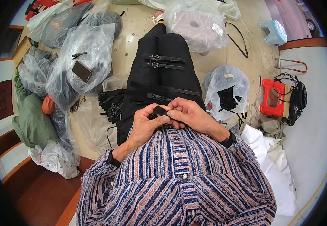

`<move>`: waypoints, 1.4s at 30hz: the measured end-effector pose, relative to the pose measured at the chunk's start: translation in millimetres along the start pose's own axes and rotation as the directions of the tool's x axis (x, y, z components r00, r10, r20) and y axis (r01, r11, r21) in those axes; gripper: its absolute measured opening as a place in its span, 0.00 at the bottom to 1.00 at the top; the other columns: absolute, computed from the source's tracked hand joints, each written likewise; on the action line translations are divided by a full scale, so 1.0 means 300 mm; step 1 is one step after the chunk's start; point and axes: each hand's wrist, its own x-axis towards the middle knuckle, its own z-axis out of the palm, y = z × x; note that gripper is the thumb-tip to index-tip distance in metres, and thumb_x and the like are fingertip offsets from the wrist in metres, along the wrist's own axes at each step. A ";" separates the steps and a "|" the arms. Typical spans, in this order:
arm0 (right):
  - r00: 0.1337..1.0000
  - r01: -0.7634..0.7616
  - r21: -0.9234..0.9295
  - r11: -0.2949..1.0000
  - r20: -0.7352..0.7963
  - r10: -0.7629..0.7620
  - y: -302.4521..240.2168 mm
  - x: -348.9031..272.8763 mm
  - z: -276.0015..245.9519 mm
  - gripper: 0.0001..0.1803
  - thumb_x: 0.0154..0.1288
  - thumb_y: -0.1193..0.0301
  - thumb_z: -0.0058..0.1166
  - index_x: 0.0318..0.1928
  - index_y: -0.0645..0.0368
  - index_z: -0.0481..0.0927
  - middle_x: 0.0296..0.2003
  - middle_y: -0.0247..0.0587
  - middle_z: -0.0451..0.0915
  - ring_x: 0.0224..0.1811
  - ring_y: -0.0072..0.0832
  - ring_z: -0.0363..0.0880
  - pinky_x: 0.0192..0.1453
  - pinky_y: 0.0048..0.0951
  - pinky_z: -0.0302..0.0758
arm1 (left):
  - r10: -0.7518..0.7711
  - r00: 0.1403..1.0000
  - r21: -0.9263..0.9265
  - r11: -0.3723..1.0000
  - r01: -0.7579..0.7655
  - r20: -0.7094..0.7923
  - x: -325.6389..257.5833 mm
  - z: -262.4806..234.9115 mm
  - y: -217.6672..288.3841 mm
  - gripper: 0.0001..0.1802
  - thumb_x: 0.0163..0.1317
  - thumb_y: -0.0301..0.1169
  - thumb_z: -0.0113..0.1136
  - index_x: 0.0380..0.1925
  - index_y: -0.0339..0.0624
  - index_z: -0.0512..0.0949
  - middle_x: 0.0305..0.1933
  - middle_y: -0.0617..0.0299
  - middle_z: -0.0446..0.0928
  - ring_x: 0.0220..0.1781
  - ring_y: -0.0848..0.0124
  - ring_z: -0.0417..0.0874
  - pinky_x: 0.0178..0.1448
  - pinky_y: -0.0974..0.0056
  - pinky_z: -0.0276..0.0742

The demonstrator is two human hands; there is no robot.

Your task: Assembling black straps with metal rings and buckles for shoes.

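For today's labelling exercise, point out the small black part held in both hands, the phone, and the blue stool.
small black part (159,110), head view, its top face.
phone (81,71), head view, screen centre.
blue stool (275,31), head view, seat.

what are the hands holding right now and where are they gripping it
Both hands pinch a small black plastic piece over the lap: left hand at its left end, right hand at its right end.

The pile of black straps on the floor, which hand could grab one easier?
Probably the left hand. The pile of black straps lies on the floor just left of the person's lap, on that hand's side. The right hand would have to cross over. Both hands pinch a small black piece.
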 end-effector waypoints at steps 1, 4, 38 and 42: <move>1.000 0.009 -0.034 0.999 -0.021 -0.010 -0.006 -0.001 0.002 0.11 0.63 0.67 0.50 0.40 0.62 0.69 0.23 0.31 0.73 0.21 0.13 0.68 0.22 0.14 0.63 | -0.051 0.999 -0.074 0.996 0.051 0.004 -0.001 0.007 0.010 0.13 0.55 0.21 0.57 0.42 0.34 0.74 0.32 0.60 0.77 0.35 0.72 0.79 0.43 0.72 0.77; 0.996 0.051 -0.087 0.995 -0.067 -0.057 -0.002 0.006 0.014 0.12 0.62 0.68 0.50 0.40 0.63 0.69 0.22 0.31 0.72 0.21 0.13 0.68 0.22 0.14 0.63 | -0.035 0.999 -0.102 0.994 0.035 -0.005 0.000 0.009 -0.009 0.15 0.55 0.21 0.56 0.44 0.32 0.72 0.32 0.62 0.76 0.35 0.76 0.77 0.42 0.73 0.75; 0.961 0.144 -0.375 0.916 -0.169 -0.221 0.015 0.025 -0.005 0.11 0.58 0.68 0.52 0.28 0.65 0.76 0.18 0.32 0.73 0.20 0.15 0.66 0.23 0.20 0.63 | 0.181 0.941 0.378 0.924 -0.063 -0.286 0.012 0.003 -0.030 0.10 0.59 0.31 0.56 0.33 0.34 0.77 0.22 0.67 0.74 0.20 0.85 0.65 0.22 0.78 0.60; 0.942 0.143 -0.546 0.826 -0.180 -0.282 0.019 0.037 -0.010 0.11 0.57 0.68 0.53 0.27 0.65 0.76 0.17 0.34 0.72 0.20 0.16 0.67 0.23 0.22 0.64 | 0.291 0.923 0.594 0.799 -0.091 -0.251 -0.003 0.012 -0.036 0.09 0.55 0.29 0.58 0.31 0.33 0.77 0.19 0.69 0.73 0.22 0.83 0.68 0.26 0.76 0.64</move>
